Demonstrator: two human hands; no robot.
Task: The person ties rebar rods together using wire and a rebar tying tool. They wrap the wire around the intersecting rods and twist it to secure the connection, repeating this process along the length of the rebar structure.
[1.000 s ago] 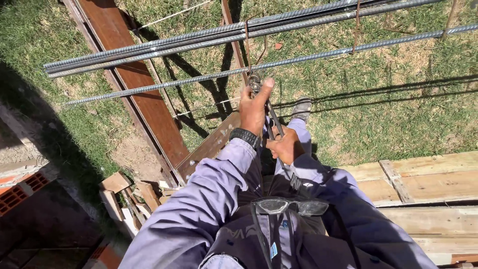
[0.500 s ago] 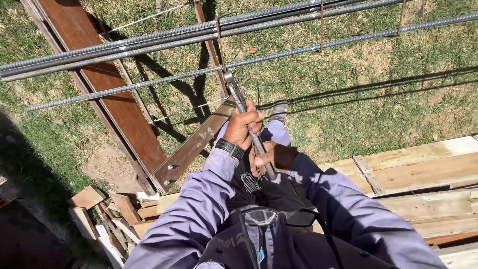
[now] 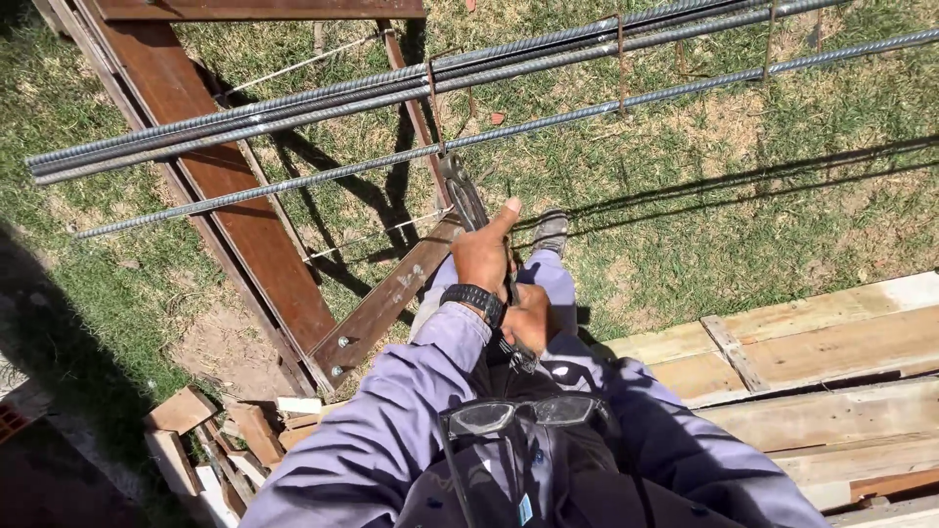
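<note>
My left hand point(image 3: 484, 252) grips the upper handle of long metal pincers point(image 3: 465, 198), thumb stretched out along it. My right hand point(image 3: 528, 318) holds the lower end of the handles, close to my chest. The pincer jaws bite at a rusty wire tie where a thin vertical stirrup bar point(image 3: 434, 108) crosses a ribbed steel rebar point(image 3: 587, 110). A black watch point(image 3: 471, 298) sits on my left wrist. Both arms are in pale purple sleeves. Safety glasses point(image 3: 518, 413) hang at my chest.
A bundle of rebars point(image 3: 293, 108) runs across the upper view above grass. Rusty steel beams point(image 3: 235, 215) slant at the left, with wood scraps point(image 3: 196, 430) below them. Wooden planks point(image 3: 812, 342) lie at the right. My shoe point(image 3: 553, 233) rests on the grass.
The view has shifted, so the rebars sit lower in frame. Both hands stay on the pincers, and my left thumb now points out along the handle.
</note>
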